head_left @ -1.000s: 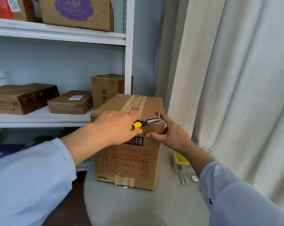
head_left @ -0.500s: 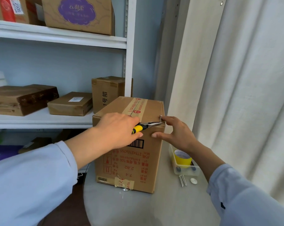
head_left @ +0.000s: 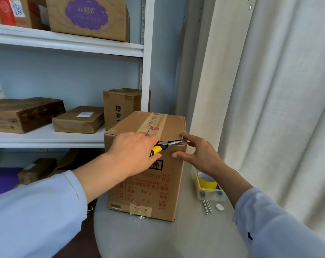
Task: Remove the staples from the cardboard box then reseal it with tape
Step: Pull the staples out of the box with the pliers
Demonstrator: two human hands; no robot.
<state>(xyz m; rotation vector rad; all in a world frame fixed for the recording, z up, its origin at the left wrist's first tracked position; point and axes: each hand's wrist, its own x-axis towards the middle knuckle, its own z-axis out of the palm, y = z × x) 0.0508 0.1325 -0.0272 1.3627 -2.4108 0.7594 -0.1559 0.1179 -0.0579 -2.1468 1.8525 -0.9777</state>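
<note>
Metal staple [head_left: 183, 134] at box [head_left: 163, 183] corner, just above right-hand fingers [head_left: 190, 141]

Soft, even daylight — wide-angle edge bowing

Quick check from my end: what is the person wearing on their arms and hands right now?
Both arms are in loose, light blue long sleeves: the left sleeve is pushed back to mid-forearm, the right sleeve ends nearer the wrist and shows a small dark mark. The left hand and right hand are bare: no gloves, and no rings or watch in view.
</note>
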